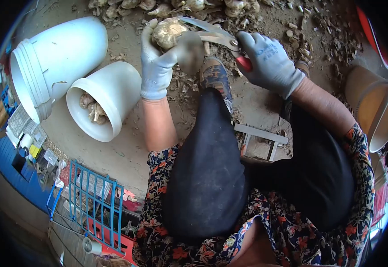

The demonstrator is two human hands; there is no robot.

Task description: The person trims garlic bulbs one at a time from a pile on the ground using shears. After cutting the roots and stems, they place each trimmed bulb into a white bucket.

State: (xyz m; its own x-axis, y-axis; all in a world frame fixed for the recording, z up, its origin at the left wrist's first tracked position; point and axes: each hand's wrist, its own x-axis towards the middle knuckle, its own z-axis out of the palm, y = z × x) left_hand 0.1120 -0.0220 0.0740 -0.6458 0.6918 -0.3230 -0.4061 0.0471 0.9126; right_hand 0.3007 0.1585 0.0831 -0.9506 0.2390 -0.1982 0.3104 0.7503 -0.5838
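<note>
My left hand (pixel 156 66), in a pale knit glove, holds a garlic bulb (pixel 169 33) upper left of centre. A grey blurred patch covers part of the glove and what lies beside it. My right hand (pixel 268 60), also gloved, grips pruning shears (pixel 220 37) with a red handle. The shears' blades are apart and point left, close to the bulb's right side. Several more garlic bulbs (pixel 194 5) lie on the ground at the top edge.
On the left lie two white buckets, a larger one (pixel 69 55) and a smaller one (pixel 123 89) with garlic inside. Tan and white containers (pixel 366 91) stand at the right. Between my legs is a metal frame (pixel 261 133). Scraps litter the ground. A blue rack (pixel 95 189) is lower left.
</note>
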